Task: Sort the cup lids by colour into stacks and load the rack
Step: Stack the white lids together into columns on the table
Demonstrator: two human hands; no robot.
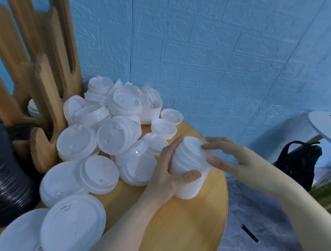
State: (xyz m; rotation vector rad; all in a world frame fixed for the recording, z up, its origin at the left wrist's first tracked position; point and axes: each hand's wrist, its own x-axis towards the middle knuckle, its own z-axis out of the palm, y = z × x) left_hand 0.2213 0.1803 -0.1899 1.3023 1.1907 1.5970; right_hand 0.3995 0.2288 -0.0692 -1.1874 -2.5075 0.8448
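A tall stack of white lids (189, 166) stands on the round wooden table (188, 226) near its right edge. My left hand (166, 175) wraps around the stack's side, thumb in front. My right hand (225, 155) rests its fingertips on the top lid of that stack. Left of it lies a loose heap of white lids (108, 132), some nested in short piles. A tall stack of black lids (0, 179) stands at the far left. The wooden rack (44, 88) with upright slats rises behind the heap.
A blue brick-pattern wall stands close behind the table. On the grey floor to the right lie a black bag (298, 163) and a small black stick (249, 233). A white round table (326, 128) juts in at the right edge.
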